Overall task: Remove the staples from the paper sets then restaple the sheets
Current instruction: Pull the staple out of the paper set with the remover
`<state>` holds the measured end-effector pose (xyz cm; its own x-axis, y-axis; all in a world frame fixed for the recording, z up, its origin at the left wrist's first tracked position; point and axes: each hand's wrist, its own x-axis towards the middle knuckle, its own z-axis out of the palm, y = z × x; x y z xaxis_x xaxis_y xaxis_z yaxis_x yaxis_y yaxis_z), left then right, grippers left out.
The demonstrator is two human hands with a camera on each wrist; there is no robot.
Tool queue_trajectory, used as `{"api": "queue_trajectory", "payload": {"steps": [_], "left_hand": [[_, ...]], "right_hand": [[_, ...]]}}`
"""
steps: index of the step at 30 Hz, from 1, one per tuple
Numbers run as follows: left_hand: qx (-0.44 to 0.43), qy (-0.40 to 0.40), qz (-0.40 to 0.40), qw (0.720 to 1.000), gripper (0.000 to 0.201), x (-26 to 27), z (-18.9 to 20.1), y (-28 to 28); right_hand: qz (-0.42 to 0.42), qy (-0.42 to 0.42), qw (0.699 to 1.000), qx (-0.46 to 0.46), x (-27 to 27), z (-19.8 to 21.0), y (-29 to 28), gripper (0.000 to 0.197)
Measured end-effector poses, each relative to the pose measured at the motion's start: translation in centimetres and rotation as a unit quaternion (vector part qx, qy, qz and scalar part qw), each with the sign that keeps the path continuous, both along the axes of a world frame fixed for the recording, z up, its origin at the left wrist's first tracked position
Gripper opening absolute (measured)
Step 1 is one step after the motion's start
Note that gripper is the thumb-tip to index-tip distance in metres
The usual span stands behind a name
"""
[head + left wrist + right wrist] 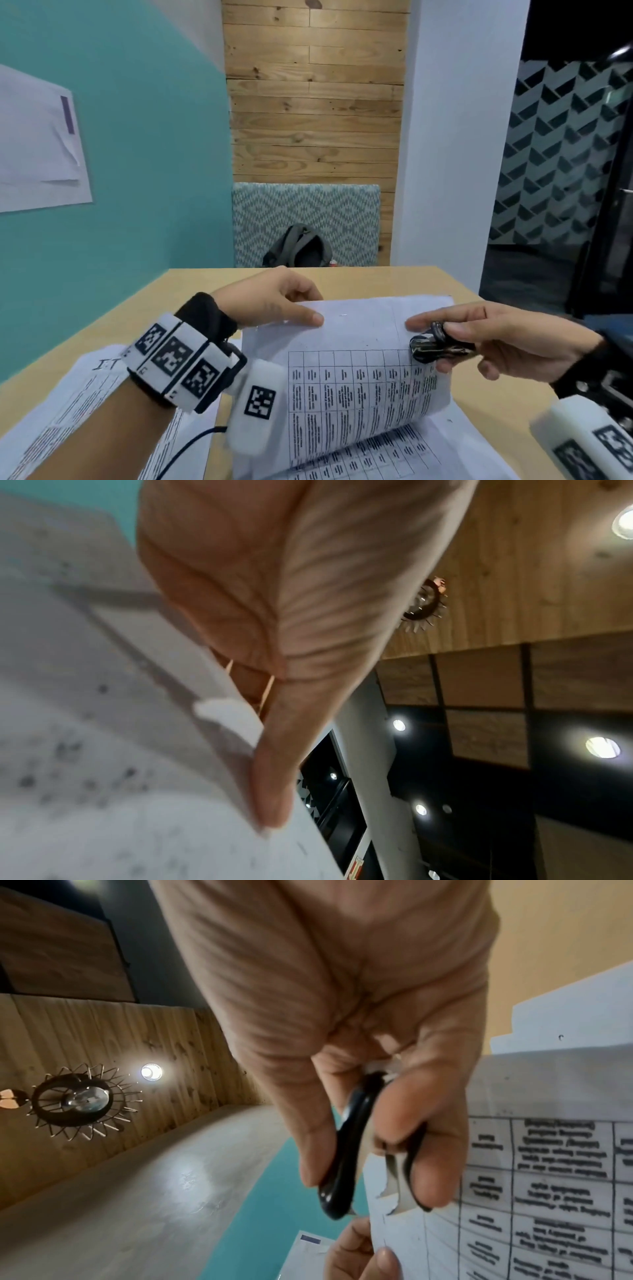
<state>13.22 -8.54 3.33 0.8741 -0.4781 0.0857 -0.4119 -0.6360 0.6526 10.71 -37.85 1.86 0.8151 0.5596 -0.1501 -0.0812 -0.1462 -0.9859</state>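
Your right hand's fingers (pixel 428 1164) are curled around a black staple remover (pixel 436 346), thumb on one grip and fingers on the other, squeezing it onto the right edge of the lifted paper set (pixel 359 359). Your left hand (pixel 270 301), centre-left in the head view, pinches the set's far edge, thumb flat on top and the other fingers curled behind the sheets. So both hands are clamped: the right hand (pixel 496 339) on the tool, the left on the paper.

The set itself is held up off the wooden table (pixel 376 277), bowed over in the lower middle of the head view, with more printed sheets (pixel 445 442) lying flat beneath it and another sheet (pixel 78 387) at lower left under your forearm.

In the right wrist view the paper edge by the remover's metal claws looks torn and ragged, so this looks like the prying step, and it is going roughly. I would ease the squeeze, keep the claws level with the sheet, and draw the tool straight away from the page rather than twisting. Keep the left thumb pressing close to the work so the sheets stay taut and together.

A small bright fleck (pixel 342 315) shows on the paper between your two thumbs, near the top edge; it may be a staple, but it is too small to tell. Whether a staple sits in the claws is hidden by your fingers.
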Motion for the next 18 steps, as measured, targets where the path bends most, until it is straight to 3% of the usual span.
{"api": "queue_trajectory", "payload": {"steps": [3, 5, 9, 12, 18], "left_hand": [[-0.049, 0.030, -0.001, 0.998, 0.019, 0.2, -0.5, 0.3], [-0.090, 0.055, -0.005, 0.994, 0.013, 0.3, -0.8, 0.4], [-0.132, 0.071, 0.013, 0.989, 0.004, 0.3, -1.4, 0.2], [-0.138, 0.071, 0.022, 0.988, 0.005, 0.2, -1.7, 0.1], [-0.152, 0.097, -0.008, 0.984, 0.010, -0.3, -1.4, 0.4]], "right_hand": [[-0.035, -0.060, 0.997, -0.029, -0.8, 0.7, 0.1, 0.076], [-0.096, -0.163, 0.980, -0.055, -1.3, 1.5, 0.2, 0.079], [-0.184, -0.370, 0.907, -0.085, -2.5, 3.1, 1.7, 0.066], [-0.171, -0.459, 0.857, -0.159, -3.2, 3.1, 4.6, 0.043], [-0.083, -0.612, 0.731, -0.291, -1.8, 1.5, 9.1, 0.035]]}}
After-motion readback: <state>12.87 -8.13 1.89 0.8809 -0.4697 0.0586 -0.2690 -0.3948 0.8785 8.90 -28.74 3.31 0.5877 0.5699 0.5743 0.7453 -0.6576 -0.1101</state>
